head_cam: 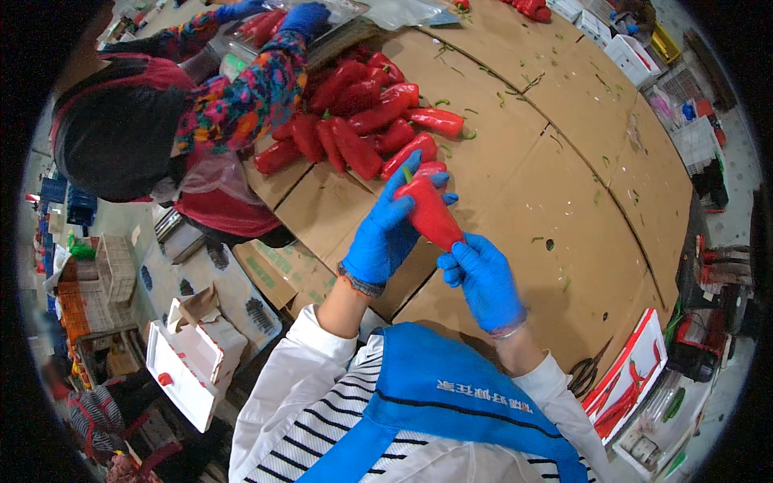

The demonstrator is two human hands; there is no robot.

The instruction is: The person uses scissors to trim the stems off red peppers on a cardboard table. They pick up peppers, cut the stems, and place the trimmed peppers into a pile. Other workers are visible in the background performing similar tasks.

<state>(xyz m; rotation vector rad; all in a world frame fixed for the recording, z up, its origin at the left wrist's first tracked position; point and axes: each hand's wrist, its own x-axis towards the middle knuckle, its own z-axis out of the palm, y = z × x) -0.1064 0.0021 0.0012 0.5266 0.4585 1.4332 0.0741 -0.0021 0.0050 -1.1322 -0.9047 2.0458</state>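
Both my hands wear blue gloves and hold one large red pepper (427, 211) above a cardboard-covered table (513, 199). My left hand (383, 232) supports the pepper at its stem end, with its fingers behind it; a short green stem points up there. My right hand (486, 281) pinches the pepper's lower tip between thumb and fingers. Just beyond my left hand lies a pile of red peppers (356, 154), some glossy. One pepper with a curved green stem (438, 121) lies at the pile's right side.
At the upper left a co-worker in a flowered sleeve (241, 102) reaches over a tray with peppers. Cut green stems lie scattered on the cardboard. Black-handled scissors (584, 375) and a white box of thin red chillies (628, 386) are at the lower right. A white foam box (199, 356) stands lower left.
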